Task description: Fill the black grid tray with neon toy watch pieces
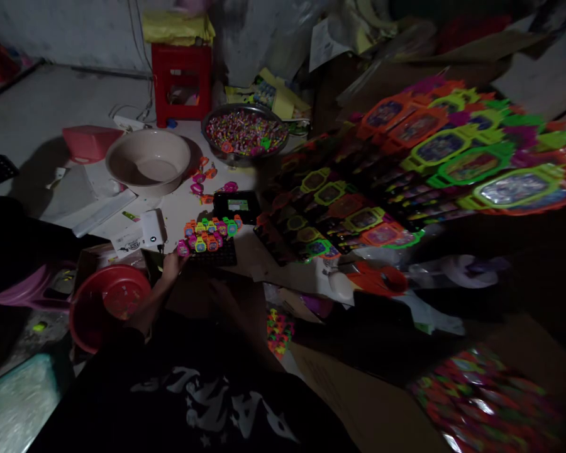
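Observation:
My left hand (171, 265) reaches forward to a black tray (217, 255) that carries rows of small bright toy watches (210, 231). Its fingertips pinch a pink toy watch (183, 248) at the tray's left corner. A large fan of black cards with orange, green and yellow toy watches (434, 151) spreads blurred across the right side, close to the camera. My right hand does not show; the lower right is too dark to make out. My black printed shirt (207, 396) fills the bottom.
On the floor stand a beige basin (147, 160), a metal bowl of small coloured pieces (245, 132), a red bowl (104, 305), a red stool (182, 82) and a small black device with a lit screen (237, 206). Papers and cardboard lie around.

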A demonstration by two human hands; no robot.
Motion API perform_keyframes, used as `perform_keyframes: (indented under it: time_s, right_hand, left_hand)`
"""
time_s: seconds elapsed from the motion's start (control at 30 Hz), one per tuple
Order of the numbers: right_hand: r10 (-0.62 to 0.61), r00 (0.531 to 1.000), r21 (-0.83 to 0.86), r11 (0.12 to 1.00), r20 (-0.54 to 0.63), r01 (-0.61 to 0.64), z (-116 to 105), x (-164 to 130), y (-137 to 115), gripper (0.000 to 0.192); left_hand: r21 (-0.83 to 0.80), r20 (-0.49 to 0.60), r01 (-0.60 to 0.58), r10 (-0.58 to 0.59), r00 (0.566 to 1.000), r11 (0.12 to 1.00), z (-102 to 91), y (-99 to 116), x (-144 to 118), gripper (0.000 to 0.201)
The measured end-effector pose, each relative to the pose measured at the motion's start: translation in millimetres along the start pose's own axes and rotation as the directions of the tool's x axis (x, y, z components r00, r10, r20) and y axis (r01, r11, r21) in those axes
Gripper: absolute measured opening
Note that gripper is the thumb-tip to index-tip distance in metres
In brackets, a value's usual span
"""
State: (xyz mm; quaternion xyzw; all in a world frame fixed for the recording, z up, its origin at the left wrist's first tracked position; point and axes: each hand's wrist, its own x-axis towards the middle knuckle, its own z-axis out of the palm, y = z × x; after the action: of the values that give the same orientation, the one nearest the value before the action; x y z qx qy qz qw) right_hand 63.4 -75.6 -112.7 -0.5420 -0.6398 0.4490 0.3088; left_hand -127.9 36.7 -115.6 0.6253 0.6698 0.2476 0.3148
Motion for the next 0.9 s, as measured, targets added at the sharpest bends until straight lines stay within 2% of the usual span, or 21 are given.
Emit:
perform_keyframes:
  time_s: [0.17,0.33,0.5,0.7,0.9]
  right_hand:
    - [-0.004,1.0,-0.003,1.0,0.008,0.004,2,-1,-4,0.033]
    - [-0.005,1.0,-0.007,1.0,0.0,0.005,1,-2,-4,0.032]
    - [0.002,1.0,-0.007,1.0,-0.006,-0.002,1,-3,-2,0.031]
    - [0.001,1.0,-0.006,1.0,0.005,-0.001,6,-5,2,0.032]
    - [-0.029,1.0,-0.012,1.0,-0.006,0.029,3,2,9,0.03]
  left_hand:
    - [0.221,0.059,0.005,-0.018,0.998,0.975,0.1,0,8,0.041]
    - [0.352,0.073,-0.011,-0.015,0.997,0.936,1.6,-1,12,0.045]
    - [0.402,0.113,-0.058,0.014,0.994,0.914,1.6,-1,11,0.044]
    - [0.45,0.14,-0.047,-0.018,0.99,0.892,1.3,9,12,0.047]
    - [0.46,0.184,-0.137,0.057,0.981,0.877,-2.9,16,16,0.044]
